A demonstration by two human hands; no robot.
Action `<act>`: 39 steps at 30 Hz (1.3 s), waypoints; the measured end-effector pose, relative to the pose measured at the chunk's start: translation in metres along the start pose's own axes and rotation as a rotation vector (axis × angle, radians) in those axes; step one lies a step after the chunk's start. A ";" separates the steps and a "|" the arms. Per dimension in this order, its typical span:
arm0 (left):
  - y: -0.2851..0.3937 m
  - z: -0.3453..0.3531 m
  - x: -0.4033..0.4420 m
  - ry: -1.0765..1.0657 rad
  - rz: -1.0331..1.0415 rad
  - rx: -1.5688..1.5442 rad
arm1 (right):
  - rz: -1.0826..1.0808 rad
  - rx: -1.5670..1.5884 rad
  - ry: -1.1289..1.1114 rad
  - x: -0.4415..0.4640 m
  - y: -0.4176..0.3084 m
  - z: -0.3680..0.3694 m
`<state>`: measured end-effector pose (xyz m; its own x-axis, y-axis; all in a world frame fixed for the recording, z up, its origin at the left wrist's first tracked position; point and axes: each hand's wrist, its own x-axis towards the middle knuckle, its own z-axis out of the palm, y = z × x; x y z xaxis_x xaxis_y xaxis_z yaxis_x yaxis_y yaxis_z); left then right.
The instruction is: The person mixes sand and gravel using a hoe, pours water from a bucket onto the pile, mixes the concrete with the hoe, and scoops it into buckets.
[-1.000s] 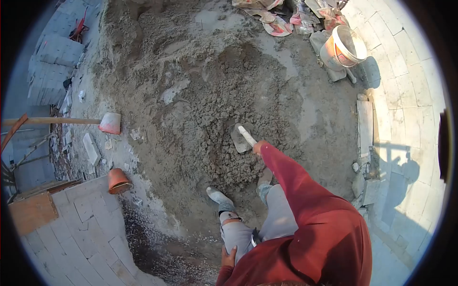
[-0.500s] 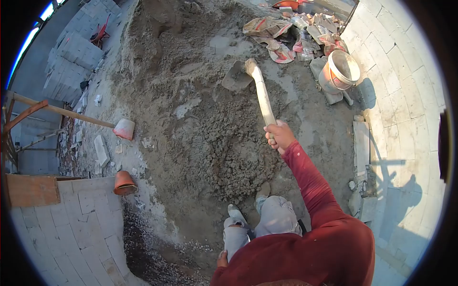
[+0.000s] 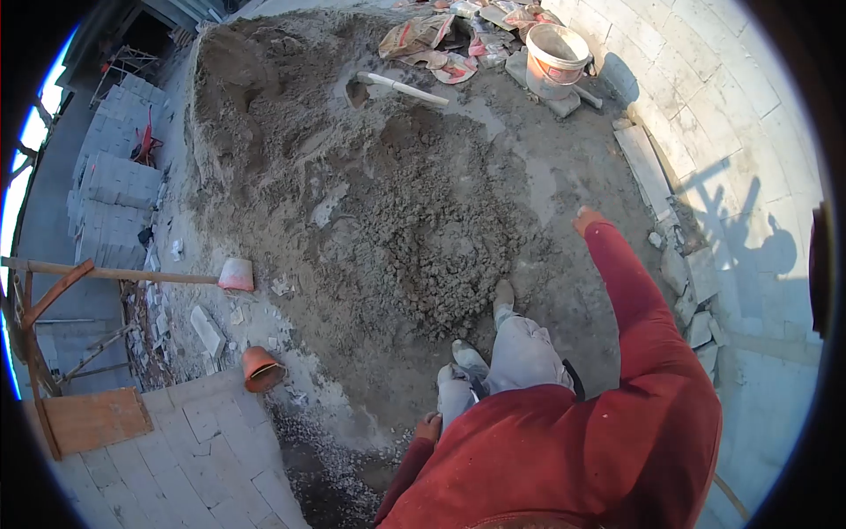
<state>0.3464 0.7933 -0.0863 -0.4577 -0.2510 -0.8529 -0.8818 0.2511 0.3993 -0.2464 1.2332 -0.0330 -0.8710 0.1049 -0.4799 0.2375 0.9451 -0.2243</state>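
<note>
A hoe [image 3: 405, 87] with a pale wooden handle is at the far side of the wet mortar, its blade against the grey heap. My right hand [image 3: 586, 218] is stretched forward over the ground, well apart from the handle, with nothing seen in it; its fingers look loosely apart. Down beside my left leg is my left hand [image 3: 429, 427], next to the knee; its fingers are too small and shaded to make out. Lumpy grey mortar [image 3: 449, 256] spreads in front of my boots [image 3: 470, 357].
A mortar-stained bucket [image 3: 557, 62] stands by the block wall [image 3: 696, 115], near crumpled sacks [image 3: 414, 37]. Left are an orange bucket [image 3: 263, 368], a pinkish-white bucket [image 3: 236, 274] by a wooden pole [image 3: 115, 271], and stacked blocks [image 3: 123, 189]. Broken blocks [image 3: 701, 331] line the right wall.
My right hand has let go of the hoe and drawn away from it. The hoe's handle has swung more level. My view has turned, and the surroundings sit differently in it.
</note>
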 end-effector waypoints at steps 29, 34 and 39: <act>-0.030 0.056 -0.176 -0.168 0.203 0.963 | 0.913 0.014 -0.953 -0.788 0.638 0.539; -0.006 0.165 -0.220 -0.033 0.188 0.764 | 1.091 0.358 -0.594 -0.802 0.610 0.567; 0.029 0.223 -0.197 -0.178 0.435 0.702 | 1.019 0.551 -0.476 -0.834 0.610 0.594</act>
<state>0.4367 1.0587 0.0183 -0.6632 0.1391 -0.7354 -0.3283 0.8289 0.4529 0.8806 1.5381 -0.2733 0.0290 0.4806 -0.8765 0.9595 0.2325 0.1593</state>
